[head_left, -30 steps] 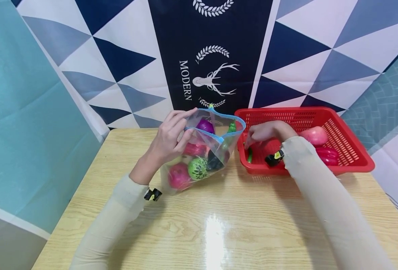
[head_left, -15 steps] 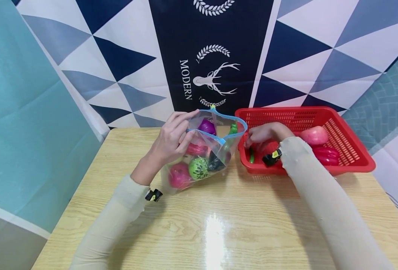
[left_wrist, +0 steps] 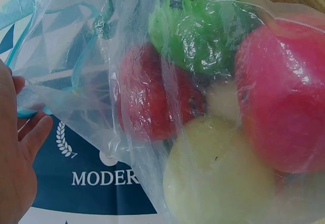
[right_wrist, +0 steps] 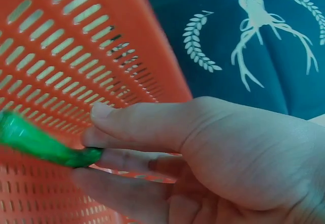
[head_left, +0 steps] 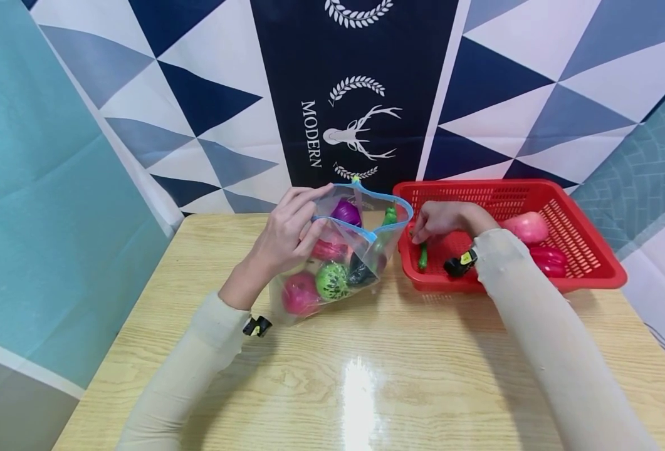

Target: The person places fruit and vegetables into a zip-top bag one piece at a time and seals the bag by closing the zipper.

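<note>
My left hand [head_left: 287, 228] pinches the blue-edged mouth of a clear zip bag [head_left: 281, 307] at its left side, and the mouth gapes. Through the plastic show a purple onion-like piece [head_left: 346, 213], a green speckled ball [head_left: 331, 280], a deep pink round fruit [head_left: 300, 293] and a dark piece [head_left: 359, 270]. A pale yellow-green round fruit [left_wrist: 216, 168] also shows in the left wrist view. Inside the red basket's left end, my right hand [head_left: 445, 219] pinches a green chili pepper [right_wrist: 38, 140] by its dark end; its other end points down and away from the fingers.
The red plastic basket [head_left: 591, 250] stands right of the bag, close to its mouth. At its right end lie a pink fruit [head_left: 526, 227] and a dark pink glossy piece [head_left: 548, 260]. Both stand on a wooden table [head_left: 287, 388] before a patterned cloth backdrop [head_left: 214, 81].
My right hand has risen slightly and shifted right within the basket, and the green chili pepper has moved a little with it. The left hand and bag have barely moved.
</note>
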A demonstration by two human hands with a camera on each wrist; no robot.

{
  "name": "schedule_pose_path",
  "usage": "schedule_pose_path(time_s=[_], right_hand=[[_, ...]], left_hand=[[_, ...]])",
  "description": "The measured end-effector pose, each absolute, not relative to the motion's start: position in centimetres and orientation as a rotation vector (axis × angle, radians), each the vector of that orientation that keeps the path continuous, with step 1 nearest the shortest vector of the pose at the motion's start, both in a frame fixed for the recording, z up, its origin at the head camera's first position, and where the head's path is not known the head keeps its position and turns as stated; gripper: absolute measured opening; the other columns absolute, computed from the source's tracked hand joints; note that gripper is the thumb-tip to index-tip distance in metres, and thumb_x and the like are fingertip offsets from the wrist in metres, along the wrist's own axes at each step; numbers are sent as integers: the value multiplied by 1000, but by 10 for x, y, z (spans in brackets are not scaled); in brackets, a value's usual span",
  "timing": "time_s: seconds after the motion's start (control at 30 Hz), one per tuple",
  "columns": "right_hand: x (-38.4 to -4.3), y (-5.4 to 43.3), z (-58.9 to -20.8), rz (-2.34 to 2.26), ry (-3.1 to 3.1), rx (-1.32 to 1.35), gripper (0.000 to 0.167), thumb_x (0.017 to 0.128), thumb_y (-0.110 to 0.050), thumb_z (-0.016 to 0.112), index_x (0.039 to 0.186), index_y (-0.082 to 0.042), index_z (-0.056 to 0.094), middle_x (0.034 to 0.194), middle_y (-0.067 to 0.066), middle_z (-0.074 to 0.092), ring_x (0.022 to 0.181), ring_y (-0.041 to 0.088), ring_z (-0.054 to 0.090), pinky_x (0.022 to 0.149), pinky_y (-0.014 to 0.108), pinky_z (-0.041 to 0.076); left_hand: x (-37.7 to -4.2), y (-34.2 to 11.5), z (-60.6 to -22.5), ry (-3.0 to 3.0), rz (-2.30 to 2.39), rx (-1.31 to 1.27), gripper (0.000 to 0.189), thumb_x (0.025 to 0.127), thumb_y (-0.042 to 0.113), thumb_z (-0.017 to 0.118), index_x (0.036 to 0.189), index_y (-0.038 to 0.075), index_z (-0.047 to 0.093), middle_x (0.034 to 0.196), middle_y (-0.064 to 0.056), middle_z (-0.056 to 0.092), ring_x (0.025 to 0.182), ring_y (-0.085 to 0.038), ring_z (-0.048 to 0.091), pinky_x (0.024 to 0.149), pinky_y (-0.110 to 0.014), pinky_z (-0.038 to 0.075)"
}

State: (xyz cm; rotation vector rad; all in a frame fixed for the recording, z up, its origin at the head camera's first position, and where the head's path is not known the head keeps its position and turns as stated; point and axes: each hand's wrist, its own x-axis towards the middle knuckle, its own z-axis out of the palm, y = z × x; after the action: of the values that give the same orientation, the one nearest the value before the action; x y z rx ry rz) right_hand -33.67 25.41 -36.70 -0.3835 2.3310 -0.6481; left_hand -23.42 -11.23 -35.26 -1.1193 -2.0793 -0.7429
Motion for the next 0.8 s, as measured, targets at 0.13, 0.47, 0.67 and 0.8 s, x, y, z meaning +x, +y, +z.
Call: schedule_pose_path(time_s=[0.13, 0.47, 0.67, 0.8], right_hand=[[-336, 259, -363, -700, 2355, -371, 28, 105, -12, 77, 128, 4, 79, 125, 23, 82, 111, 24, 78, 110, 48, 66], [-322, 263, -335, -878, 2662, -434, 29, 109, -11, 71, 130, 8, 79, 123, 25, 82, 105, 27, 74, 82, 22, 61], [-310, 263, -323, -986, 2847, -430, 31, 109, -16, 72, 126, 7, 81, 139, 28, 62, 122, 33, 62, 74, 15, 53], [-304, 261, -321, -1054, 2909, -420, 35, 109, -20, 72, 129, 7, 80, 141, 28, 61, 127, 37, 58, 71, 15, 51]], left_hand=[[-233, -112, -353, -2099, -741, -1110, 31, 106, 12, 57, 77, 4, 52, 154, -27, 70, 133, -44, 68, 110, -54, 62], [-233, -110, -354, -2111, -746, -1101, 29, 106, 13, 58, 78, 5, 52, 154, -26, 70, 134, -43, 68, 110, -55, 62], [-233, -110, -354, -2100, -734, -1109, 30, 106, 13, 57, 78, 5, 52, 154, -26, 70, 133, -43, 68, 109, -54, 63], [-234, -110, -353, -2094, -729, -1110, 31, 107, 14, 56, 77, 4, 52, 154, -26, 71, 132, -43, 69, 108, -53, 63]])
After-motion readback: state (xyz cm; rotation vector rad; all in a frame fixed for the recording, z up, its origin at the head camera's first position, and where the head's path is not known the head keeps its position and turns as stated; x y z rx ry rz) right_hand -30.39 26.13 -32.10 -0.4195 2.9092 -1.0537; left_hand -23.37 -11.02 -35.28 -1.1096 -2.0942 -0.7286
